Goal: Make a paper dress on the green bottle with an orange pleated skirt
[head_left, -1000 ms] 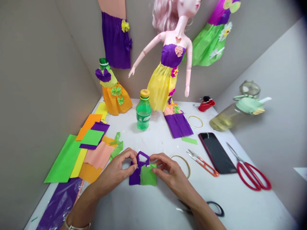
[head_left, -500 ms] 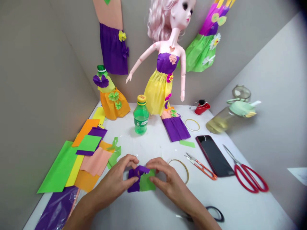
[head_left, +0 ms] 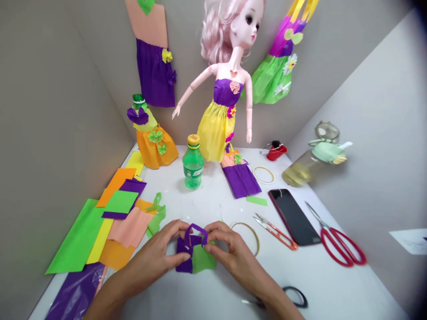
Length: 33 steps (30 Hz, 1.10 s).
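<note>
A small two-coloured paper piece, purple on its left and green [head_left: 203, 261] on its right, lies on the white table in front of me. Above its top edge a narrow purple paper strip [head_left: 193, 226] stands bent into a handle-like arch. My left hand [head_left: 167, 249] grips the left side, its thumb pressed on the purple half and its fingertips at the strip. With thumb and fingers closed, my right hand [head_left: 230, 246] has the strip's right end at the green half. The fingertips partly cover both ends of the strip.
Paper sheets [head_left: 75, 235] spread along the left. A green bottle [head_left: 193, 164] and a dressed doll [head_left: 216, 129] stand behind. To the right are a tape ring [head_left: 256, 240], orange snips [head_left: 278, 234], a phone [head_left: 293, 217] and red scissors [head_left: 342, 244]; black-handled scissors [head_left: 302, 298] lie near my right forearm.
The purple strip has risen from a folded, flattened shape into an open arch over the paper piece. Both hands remain around the piece. The whole view has shifted slightly.
</note>
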Each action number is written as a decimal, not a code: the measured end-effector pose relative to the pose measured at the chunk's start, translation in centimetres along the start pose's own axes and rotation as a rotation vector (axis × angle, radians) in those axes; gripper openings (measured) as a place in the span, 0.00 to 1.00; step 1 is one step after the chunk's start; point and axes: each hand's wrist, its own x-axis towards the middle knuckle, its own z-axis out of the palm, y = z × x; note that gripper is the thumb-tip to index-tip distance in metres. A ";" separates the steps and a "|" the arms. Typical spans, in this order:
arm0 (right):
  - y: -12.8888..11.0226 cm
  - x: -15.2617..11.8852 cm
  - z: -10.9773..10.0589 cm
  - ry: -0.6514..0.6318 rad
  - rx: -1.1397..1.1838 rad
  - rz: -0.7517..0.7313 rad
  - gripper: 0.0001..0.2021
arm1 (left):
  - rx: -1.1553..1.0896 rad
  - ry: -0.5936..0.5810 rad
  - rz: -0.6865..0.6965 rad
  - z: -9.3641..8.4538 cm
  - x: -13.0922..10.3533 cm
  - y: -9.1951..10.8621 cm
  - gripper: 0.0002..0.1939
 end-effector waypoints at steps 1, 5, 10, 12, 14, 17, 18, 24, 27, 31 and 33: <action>0.0 0.0 0.0 0.002 0.006 0.005 0.05 | -0.018 0.003 0.005 -0.1 0.0 0.0 0.18; 0.1 0.1 0.0 0.001 0.023 0.013 0.06 | -0.040 0.024 0.042 -0.2 0.0 0.1 0.13; -0.1 0.1 0.0 0.005 0.005 -0.003 0.06 | -0.014 0.049 0.053 -0.1 0.1 0.5 0.09; -0.1 0.1 0.0 0.010 0.003 0.000 0.06 | -0.009 0.056 0.060 -0.1 0.2 0.4 0.09; 0.1 0.1 0.0 0.023 0.022 0.014 0.06 | -0.027 0.059 0.071 -0.3 0.2 0.1 0.10; 0.4 0.3 0.0 0.044 0.047 0.038 0.06 | -0.064 0.060 0.088 -0.5 0.3 -0.4 0.10; 0.5 0.3 0.0 0.046 0.050 0.041 0.06 | -0.063 0.067 0.089 -0.5 0.3 -0.5 0.10; 0.4 0.4 0.0 0.030 0.058 0.032 0.06 | -0.047 0.068 0.085 -0.4 0.3 -0.4 0.08; 0.3 0.3 -0.1 0.032 0.068 0.032 0.06 | -0.076 0.045 0.065 -0.4 0.3 -0.4 0.12; 0.5 0.3 -0.2 0.018 0.073 0.031 0.09 | -0.105 0.039 0.072 -0.4 0.4 -0.6 0.10; 0.6 0.3 -0.2 0.008 0.078 0.030 0.09 | -0.102 0.043 0.080 -0.4 0.4 -0.6 0.10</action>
